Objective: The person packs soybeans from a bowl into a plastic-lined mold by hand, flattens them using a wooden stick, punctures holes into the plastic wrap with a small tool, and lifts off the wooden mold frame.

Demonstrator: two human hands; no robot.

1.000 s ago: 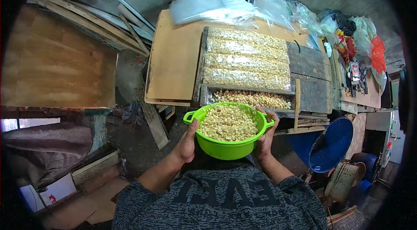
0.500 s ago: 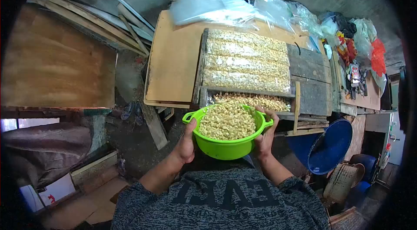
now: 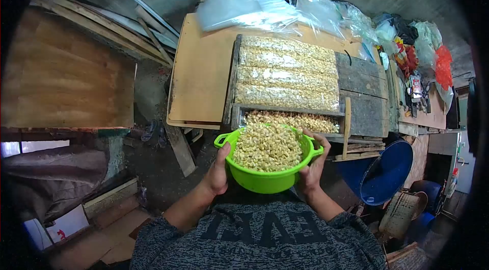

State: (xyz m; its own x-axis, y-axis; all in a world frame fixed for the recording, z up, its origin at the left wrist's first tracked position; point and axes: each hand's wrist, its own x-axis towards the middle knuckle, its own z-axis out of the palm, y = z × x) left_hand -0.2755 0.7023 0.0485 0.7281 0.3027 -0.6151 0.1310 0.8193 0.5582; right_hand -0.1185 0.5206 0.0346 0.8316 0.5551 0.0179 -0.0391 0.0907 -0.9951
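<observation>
A bright green bowl [image 3: 265, 182] full of pale, lumpy pieces [image 3: 267, 149] is held in front of my chest. My left hand [image 3: 218, 173] grips its left side below the handle, and my right hand [image 3: 313, 165] grips the right side by the other handle. Just beyond the bowl lies a wooden frame [image 3: 229, 84] with several clear-wrapped rows of similar pieces [image 3: 288, 74]. Its nearest compartment holds loose pieces [image 3: 305, 122], partly hidden by the heaped bowl.
The frame lies on a wooden table [image 3: 196, 74] with clear plastic sheets [image 3: 229, 10] at the back. A wooden stick [image 3: 347, 127] is at its right front. A blue barrel [image 3: 387, 173] stands lower right, and a leaning plank [image 3: 179, 150] lower left.
The pieces in the bowl have shifted and now heap toward the far rim. The bowl has tilted slightly, with both hands still on it.
</observation>
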